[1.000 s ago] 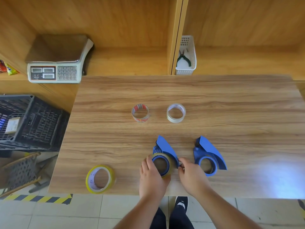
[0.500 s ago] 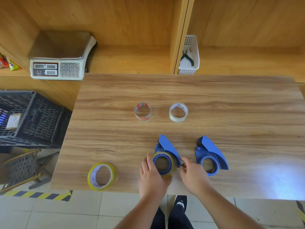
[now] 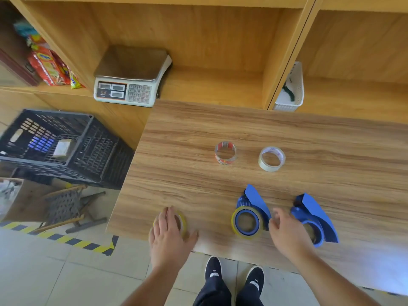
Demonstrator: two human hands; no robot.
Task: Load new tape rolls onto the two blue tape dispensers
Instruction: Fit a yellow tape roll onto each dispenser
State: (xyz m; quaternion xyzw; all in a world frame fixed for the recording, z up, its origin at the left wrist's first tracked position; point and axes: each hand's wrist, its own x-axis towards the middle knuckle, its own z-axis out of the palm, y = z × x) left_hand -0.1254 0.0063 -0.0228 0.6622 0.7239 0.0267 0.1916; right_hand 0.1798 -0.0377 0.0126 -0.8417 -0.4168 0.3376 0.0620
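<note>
Our left hand (image 3: 170,231) lies flat, fingers spread, over the yellow roll (image 3: 182,221) at the counter (image 3: 331,151) edge. Our right hand (image 3: 287,231) hovers loosely curled and empty between the loaded dispenser (image 3: 250,212) and the bare dispenser (image 3: 318,214).

Digital scale (image 3: 130,85) on shelf, black crate (image 3: 66,146) w/ box, white basket (image 3: 291,89), snack packs (image 3: 49,67) far left
</note>
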